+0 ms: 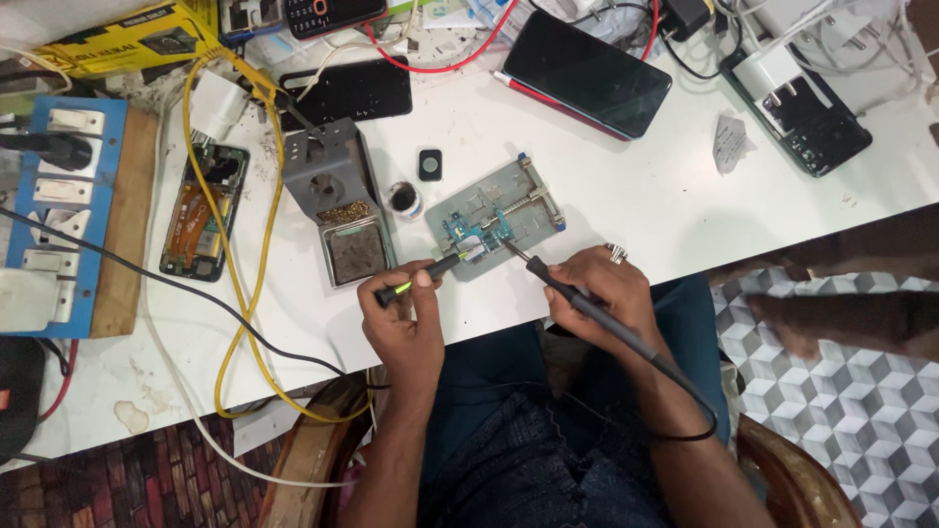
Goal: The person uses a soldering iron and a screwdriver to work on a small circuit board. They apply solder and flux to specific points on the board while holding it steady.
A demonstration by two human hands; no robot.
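Left hand [403, 318]: clamped on tweezers [423, 277], tips at the circuit board [468, 235].
Right hand [599, 293]: gripping the soldering iron [577, 298].
Holder [494, 215]: on the desk [626, 186].

Yellow-tipped black tweezers [419, 278], white table [626, 196]

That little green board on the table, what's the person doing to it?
A person is working on a small circuit board clamped in a metal holder on the white table. The left hand holds tweezers against the board. The right hand holds a soldering iron with its tip at the board.
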